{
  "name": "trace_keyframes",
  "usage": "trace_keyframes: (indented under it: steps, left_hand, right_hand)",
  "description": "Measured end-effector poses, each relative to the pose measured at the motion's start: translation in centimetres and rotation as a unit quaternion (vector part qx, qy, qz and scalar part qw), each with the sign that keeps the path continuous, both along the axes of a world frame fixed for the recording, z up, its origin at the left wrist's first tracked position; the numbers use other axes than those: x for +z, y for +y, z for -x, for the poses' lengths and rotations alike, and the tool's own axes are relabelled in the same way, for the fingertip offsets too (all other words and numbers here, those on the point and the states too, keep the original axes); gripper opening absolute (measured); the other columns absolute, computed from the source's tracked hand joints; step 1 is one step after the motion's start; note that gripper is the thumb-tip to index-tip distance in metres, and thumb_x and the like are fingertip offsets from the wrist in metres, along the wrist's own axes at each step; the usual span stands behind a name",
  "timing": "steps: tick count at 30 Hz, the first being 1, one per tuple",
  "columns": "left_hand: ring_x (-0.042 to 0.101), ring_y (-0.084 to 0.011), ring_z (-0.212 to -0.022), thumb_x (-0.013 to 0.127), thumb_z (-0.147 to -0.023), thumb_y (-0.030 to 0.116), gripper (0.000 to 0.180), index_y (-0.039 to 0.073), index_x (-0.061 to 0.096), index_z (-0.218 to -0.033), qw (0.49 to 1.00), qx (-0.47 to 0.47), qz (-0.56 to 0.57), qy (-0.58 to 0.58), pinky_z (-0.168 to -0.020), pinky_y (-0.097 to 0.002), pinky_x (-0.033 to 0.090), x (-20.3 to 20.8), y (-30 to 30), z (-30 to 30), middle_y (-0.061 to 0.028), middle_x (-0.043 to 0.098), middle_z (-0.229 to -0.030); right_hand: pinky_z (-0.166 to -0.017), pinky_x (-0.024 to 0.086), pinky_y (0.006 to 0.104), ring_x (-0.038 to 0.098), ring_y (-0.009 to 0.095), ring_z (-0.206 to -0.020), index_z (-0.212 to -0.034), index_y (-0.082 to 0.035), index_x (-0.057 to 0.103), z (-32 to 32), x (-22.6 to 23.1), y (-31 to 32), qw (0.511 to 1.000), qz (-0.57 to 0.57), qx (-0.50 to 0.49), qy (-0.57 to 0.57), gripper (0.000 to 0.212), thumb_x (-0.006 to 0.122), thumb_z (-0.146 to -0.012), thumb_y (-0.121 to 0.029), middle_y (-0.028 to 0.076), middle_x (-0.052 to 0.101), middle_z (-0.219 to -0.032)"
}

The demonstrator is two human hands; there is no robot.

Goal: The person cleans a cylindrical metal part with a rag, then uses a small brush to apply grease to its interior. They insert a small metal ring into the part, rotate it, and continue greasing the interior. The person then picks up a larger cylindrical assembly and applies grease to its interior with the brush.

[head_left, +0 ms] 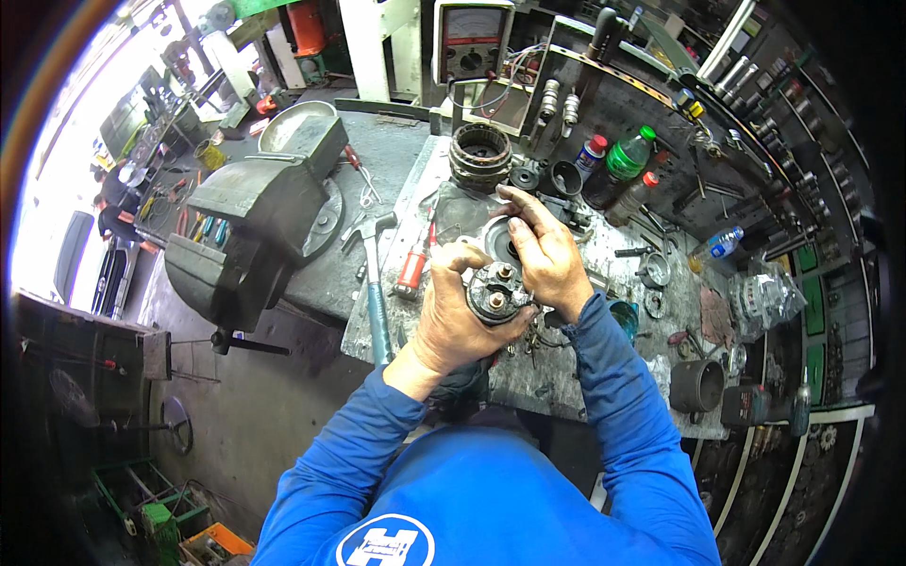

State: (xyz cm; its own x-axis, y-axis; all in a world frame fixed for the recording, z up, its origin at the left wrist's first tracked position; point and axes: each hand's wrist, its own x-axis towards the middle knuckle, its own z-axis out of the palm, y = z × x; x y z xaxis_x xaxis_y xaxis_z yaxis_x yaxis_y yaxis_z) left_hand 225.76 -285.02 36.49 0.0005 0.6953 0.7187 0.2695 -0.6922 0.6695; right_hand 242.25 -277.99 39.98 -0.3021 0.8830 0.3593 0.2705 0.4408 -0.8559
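My left hand (442,319) is closed around a starter solenoid (486,294), a short dark cylinder whose end, with two copper studs, faces up. My right hand (549,262) grips a round grey metal part (498,238) just beyond it, thumb and fingers around its edge. Whether the two parts are joined I cannot tell, since my fingers cover where they meet. Past my hands stands a stator (481,156) with its ring of windings. To the left lie a claw hammer (375,283) with a teal handle and a red-handled screwdriver (412,267).
A large bench vise (255,208) stands on the left. Bottles, including a green-capped one (630,154), stand at the back right. A metal cylinder housing (696,387) and a cordless drill (766,406) sit at the right. A person (118,215) is in the far left background.
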Motion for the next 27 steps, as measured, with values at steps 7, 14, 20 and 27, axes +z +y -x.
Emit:
trace_keyframes:
  steps: [7, 14, 20, 27]
  left_hand:
    - [0.06, -0.0188, -0.096, 0.099, -0.066, 0.017, 0.075, 0.003, 0.051, -0.121, 0.998, 0.068, -0.006, 0.003, -0.087, -0.0335, 0.052, 0.6, -1.2, -0.5, -0.0084, 0.058, -0.108]
    - [0.06, -0.0189, -0.093, 0.096, -0.07, 0.017, 0.067, 0.005, 0.051, -0.118, 0.993, 0.055, 0.076, 0.067, -0.084, -0.0342, 0.052, 2.3, -1.7, 0.1, -0.0082, 0.059, -0.104]
    - [0.061, -0.0243, -0.101, 0.094, -0.075, 0.015, 0.067, 0.001, 0.052, -0.125, 0.99, 0.099, 0.099, 0.009, -0.091, -0.0375, 0.051, 1.7, -3.0, -1.3, -0.0132, 0.058, -0.112]
    - [0.054, -0.0232, -0.112, 0.085, -0.086, 0.015, 0.063, -0.002, 0.045, -0.131, 0.974, 0.146, 0.17, -0.031, -0.101, -0.0383, 0.046, 2.4, -4.1, -3.3, -0.0144, 0.052, -0.121]
  right_hand:
    - [-0.099, 0.052, 0.0323, 0.067, 0.02, -0.109, -0.144, 0.0, 0.056, 0.0, -0.3, 0.1, 0.998, -0.038, -0.027, -0.05, 0.042, 0.05, -0.102, -0.005, 0.014, 0.071, -0.119]
    - [-0.098, 0.054, 0.0371, 0.071, 0.029, -0.107, -0.139, 0.0, 0.059, -0.1, -0.1, -0.2, 0.998, -0.052, -0.028, -0.037, 0.041, 0.053, -0.1, -0.01, 0.018, 0.073, -0.115]
    - [-0.097, 0.053, 0.0422, 0.07, 0.038, -0.108, -0.134, 0.001, 0.061, -0.1, -0.6, 0.1, 0.995, -0.098, -0.034, -0.015, 0.038, 0.056, -0.098, -0.012, 0.024, 0.072, -0.119]
    - [-0.098, 0.054, 0.048, 0.068, 0.044, -0.109, -0.131, 0.004, 0.061, 0.1, -1.6, 0.4, 0.986, -0.163, -0.043, 0.003, 0.041, 0.053, -0.099, -0.02, 0.028, 0.069, -0.119]
